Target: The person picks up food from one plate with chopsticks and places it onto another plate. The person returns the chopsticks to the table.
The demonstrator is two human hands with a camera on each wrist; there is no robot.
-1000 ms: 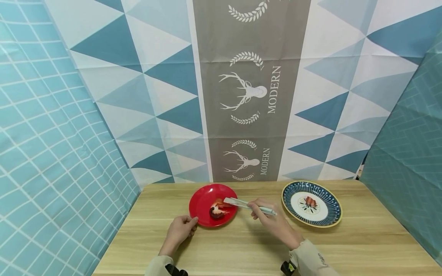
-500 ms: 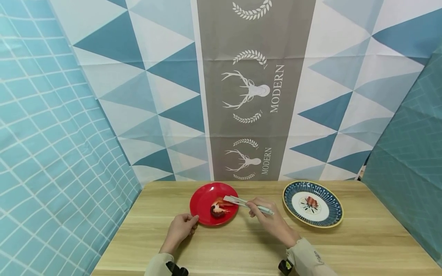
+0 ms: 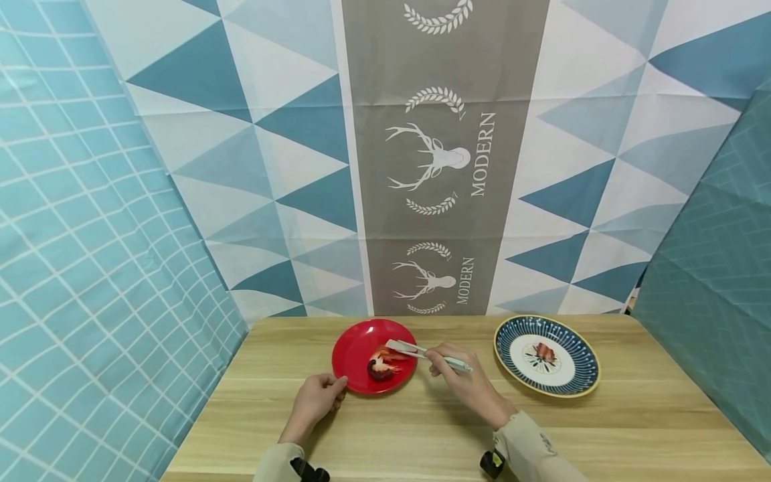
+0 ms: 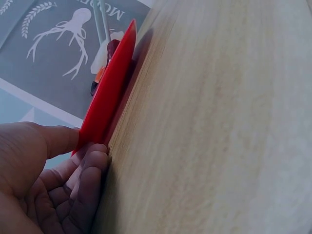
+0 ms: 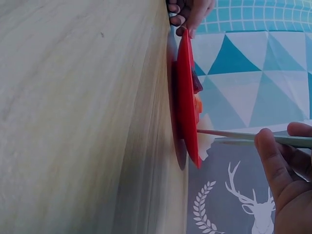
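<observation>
A round red plate (image 3: 352, 348) sits on the wooden table. My left hand (image 3: 317, 400) pinches its near-left rim, the thumb (image 4: 63, 140) above and the curled fingers underneath. Food lies on the plate's right half: a white piece with a dark brown rim (image 3: 379, 368), and orange bits beside it. Pale green chopsticks (image 3: 421, 351) are held in my right hand (image 3: 466, 381), to the right of the plate. Their tips reach in over the food; whether they grip any of it I cannot tell. In the right wrist view, a pale ragged piece (image 5: 205, 141) shows near the tips.
To the right stands a larger plate (image 3: 515, 345) with a blue patterned rim and a yellow edge, holding a small reddish-brown piece of food (image 3: 545, 353). Patterned cloths hang behind the table (image 3: 421, 442) and along both sides.
The right hand has shifted slightly left, and the chopstick tips reach a little farther over the red plate. My left hand keeps its hold on the rim.
</observation>
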